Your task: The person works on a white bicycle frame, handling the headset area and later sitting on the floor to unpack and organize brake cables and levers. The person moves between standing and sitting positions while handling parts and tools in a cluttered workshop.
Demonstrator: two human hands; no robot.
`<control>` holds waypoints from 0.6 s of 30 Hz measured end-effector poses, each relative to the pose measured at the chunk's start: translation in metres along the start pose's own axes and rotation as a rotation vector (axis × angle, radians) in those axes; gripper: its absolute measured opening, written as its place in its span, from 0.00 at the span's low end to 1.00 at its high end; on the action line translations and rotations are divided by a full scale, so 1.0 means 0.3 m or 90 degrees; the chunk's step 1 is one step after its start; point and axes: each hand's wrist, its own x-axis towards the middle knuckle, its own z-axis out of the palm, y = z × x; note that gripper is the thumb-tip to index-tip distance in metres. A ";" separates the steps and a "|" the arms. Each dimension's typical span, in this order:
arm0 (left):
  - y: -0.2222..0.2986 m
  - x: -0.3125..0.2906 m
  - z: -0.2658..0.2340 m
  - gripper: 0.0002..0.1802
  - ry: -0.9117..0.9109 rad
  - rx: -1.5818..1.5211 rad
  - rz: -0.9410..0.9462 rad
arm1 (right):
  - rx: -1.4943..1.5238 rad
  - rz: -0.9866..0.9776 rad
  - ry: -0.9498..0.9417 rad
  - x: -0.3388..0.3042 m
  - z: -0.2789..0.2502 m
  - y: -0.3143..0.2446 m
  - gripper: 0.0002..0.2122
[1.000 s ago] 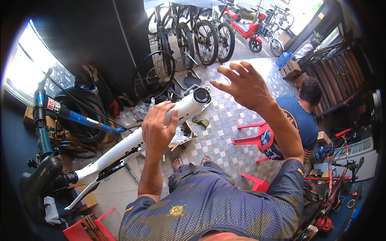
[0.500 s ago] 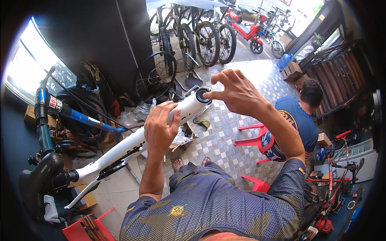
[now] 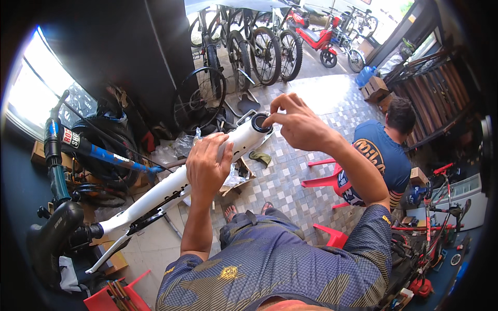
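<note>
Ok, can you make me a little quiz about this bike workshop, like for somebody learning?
1. Fill the gap: the left hand rests on a thick ____ tube.

2. Pick one: what colour is the chair by the seated person?
A) green
B) red
C) yellow

3. True or false: the right hand is wearing a glove.

Key:
1. white
2. B
3. False; it is bare, with a finger at the black ring on the tube's end.

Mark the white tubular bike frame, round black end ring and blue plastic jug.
White tubular bike frame [image 3: 155, 195]: head view, on its thick tube.
Round black end ring [image 3: 254, 124]: head view, left rim.
Blue plastic jug [image 3: 366, 76]: head view, its side.
</note>
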 end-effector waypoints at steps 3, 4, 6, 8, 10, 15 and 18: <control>0.004 0.002 0.002 0.11 -0.003 0.007 0.004 | 0.005 0.029 0.025 0.005 0.023 0.017 0.20; 0.007 0.003 0.003 0.11 -0.007 0.010 0.004 | -0.021 0.000 0.033 0.004 0.031 0.004 0.21; 0.007 0.001 0.003 0.11 -0.009 0.006 -0.006 | -0.041 -0.028 0.017 -0.002 0.026 -0.013 0.20; 0.007 -0.001 0.000 0.11 -0.009 0.005 -0.009 | -0.069 -0.025 0.007 -0.003 0.011 -0.011 0.19; 0.008 0.001 -0.004 0.11 -0.006 0.006 -0.006 | -0.109 -0.031 0.032 0.003 0.012 -0.014 0.19; 0.000 0.002 0.000 0.12 -0.005 -0.003 -0.001 | -0.107 -0.079 0.063 -0.018 0.012 -0.008 0.18; 0.002 0.008 0.000 0.12 -0.004 -0.008 0.001 | -0.127 -0.031 0.083 -0.030 0.004 -0.010 0.17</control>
